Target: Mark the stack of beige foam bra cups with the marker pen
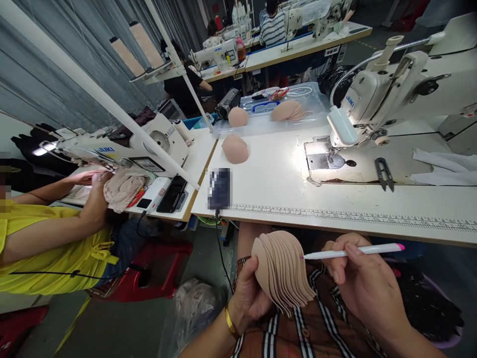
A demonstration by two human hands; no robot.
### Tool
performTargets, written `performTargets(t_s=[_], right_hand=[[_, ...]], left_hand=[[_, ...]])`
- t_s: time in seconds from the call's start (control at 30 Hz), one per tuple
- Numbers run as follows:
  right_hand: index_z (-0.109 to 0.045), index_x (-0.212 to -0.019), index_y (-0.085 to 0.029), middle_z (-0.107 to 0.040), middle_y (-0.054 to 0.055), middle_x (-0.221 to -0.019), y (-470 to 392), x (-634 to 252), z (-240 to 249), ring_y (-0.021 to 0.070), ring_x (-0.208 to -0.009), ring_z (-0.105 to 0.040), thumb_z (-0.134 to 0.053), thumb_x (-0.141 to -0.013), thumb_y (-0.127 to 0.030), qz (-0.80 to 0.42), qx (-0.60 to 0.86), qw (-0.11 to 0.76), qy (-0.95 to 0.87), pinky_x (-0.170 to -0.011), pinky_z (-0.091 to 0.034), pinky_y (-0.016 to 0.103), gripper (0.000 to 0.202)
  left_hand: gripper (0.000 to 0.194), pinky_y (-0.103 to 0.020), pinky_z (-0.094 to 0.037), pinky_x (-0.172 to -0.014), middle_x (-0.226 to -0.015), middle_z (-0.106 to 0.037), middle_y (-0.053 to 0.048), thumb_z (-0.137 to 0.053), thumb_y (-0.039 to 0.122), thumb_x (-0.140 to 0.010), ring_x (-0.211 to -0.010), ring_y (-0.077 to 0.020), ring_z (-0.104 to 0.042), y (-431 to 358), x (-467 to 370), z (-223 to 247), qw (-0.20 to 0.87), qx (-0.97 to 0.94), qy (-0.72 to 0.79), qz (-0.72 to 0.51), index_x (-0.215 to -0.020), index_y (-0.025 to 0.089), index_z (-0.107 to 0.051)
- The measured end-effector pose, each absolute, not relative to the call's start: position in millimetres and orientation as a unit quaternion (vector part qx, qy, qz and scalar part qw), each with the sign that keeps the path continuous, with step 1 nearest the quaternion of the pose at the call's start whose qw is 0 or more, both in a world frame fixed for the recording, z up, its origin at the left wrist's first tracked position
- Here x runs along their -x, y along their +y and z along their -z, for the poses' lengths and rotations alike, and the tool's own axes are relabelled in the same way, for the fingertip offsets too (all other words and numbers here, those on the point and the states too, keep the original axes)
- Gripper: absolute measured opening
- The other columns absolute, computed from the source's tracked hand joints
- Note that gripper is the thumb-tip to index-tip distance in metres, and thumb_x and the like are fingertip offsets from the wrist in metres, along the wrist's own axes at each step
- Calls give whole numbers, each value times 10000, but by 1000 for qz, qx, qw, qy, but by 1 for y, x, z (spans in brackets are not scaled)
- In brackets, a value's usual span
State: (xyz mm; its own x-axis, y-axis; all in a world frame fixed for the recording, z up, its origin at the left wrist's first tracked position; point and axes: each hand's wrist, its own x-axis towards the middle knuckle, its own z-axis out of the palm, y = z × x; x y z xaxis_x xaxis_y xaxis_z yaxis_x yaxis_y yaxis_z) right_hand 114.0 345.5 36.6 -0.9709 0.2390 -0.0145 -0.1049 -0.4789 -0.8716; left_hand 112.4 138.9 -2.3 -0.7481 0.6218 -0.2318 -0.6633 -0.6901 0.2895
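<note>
Over my lap, my left hand (250, 293) grips a fanned stack of beige rounded fabric pads (281, 268), thumb on the front piece and fingers behind. My right hand (367, 278) pinches a white marker pen (354, 251) with a pink end cap. The pen lies nearly level, and its pink tip is at the right edge of the stack; whether it touches, I cannot tell. On the table, a single beige pad (235, 149) lies left of the sewing machine. More pads (288, 110) rest on a clear plastic tray behind it.
A sewing machine (372, 99) with its lamp lit stands at the right, thread snips (383, 174) beside it. A phone (219, 189) with a cable sits at the table's left corner. A co-worker in a yellow top (55, 248) sews at the left.
</note>
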Motion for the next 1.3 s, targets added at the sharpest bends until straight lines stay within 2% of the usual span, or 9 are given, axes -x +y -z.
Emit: performTargets(t_s=[0.13, 0.27, 0.37, 0.57, 0.77, 1.0, 1.17, 1.3], right_hand=[[-724, -882, -231, -593, 1, -528, 344, -114, -41, 149, -538, -519, -614, -1068, -368, -849, 47, 76, -520, -555, -418, 232, 255], [-716, -886, -235, -576, -1, -514, 345, -114, -40, 157, -550, -509, -569, -1075, -332, -857, 40, 81, -507, -575, -430, 236, 258], [-707, -885, -230, -568, -1, -516, 346, -115, -39, 158, -559, -506, -571, -1069, -323, -853, 44, 95, -511, -583, -429, 234, 247], [-715, -906, -230, -594, 1, -542, 342, -116, -41, 156, -541, -525, -599, -1068, -352, -857, 22, 72, -509, -558, -444, 230, 233], [-716, -910, -228, -588, -2, -536, 348, -116, -36, 155, -554, -521, -601, -1062, -321, -842, 44, 111, -527, -573, -436, 236, 213], [-728, -907, -236, -599, 7, -528, 343, -118, -37, 164, -544, -534, -612, -1061, -355, -852, 46, 69, -517, -556, -439, 243, 227], [-705, -882, -230, -575, 2, -506, 345, -117, -39, 160, -554, -509, -596, -1054, -316, -856, 52, 93, -506, -578, -437, 232, 221], [-724, -909, -237, -610, 10, -535, 343, -117, -41, 160, -541, -535, -613, -1059, -342, -849, 38, 71, -523, -538, -433, 228, 215]], left_hand=[[498, -498, -397, -1235, -1196, -816, -112, -816, 547, -874, -1340, -358, -646, 140, -113, 3, 346, 69, 188, -917, -1244, 215, -804], [515, -516, -421, -1217, -1208, -810, -120, -806, 549, -879, -1320, -367, -657, 143, -112, 1, 342, 66, 191, -918, -1262, 205, -792], [503, -523, -425, -1213, -1216, -807, -123, -831, 540, -857, -1311, -373, -663, 144, -111, -3, 342, 72, 194, -917, -1233, 207, -801], [501, -548, -437, -1202, -1155, -822, -132, -842, 570, -828, -1281, -386, -681, 145, -111, -4, 347, 88, 209, -910, -1149, 186, -827], [504, -539, -397, -1229, -1205, -810, -127, -834, 552, -843, -1341, -380, -641, 144, -111, -2, 347, 79, 190, -915, -1206, 204, -811], [519, -542, -381, -1234, -1158, -816, -142, -865, 549, -809, -1344, -397, -631, 146, -113, 0, 342, 106, 205, -911, -1163, 173, -820], [533, -545, -393, -1225, -1164, -814, -136, -874, 565, -795, -1337, -401, -634, 145, -112, -4, 343, 101, 206, -911, -1160, 181, -818], [538, -537, -419, -1217, -1182, -811, -138, -858, 556, -817, -1337, -388, -641, 145, -113, -1, 335, 107, 213, -911, -1199, 181, -805]])
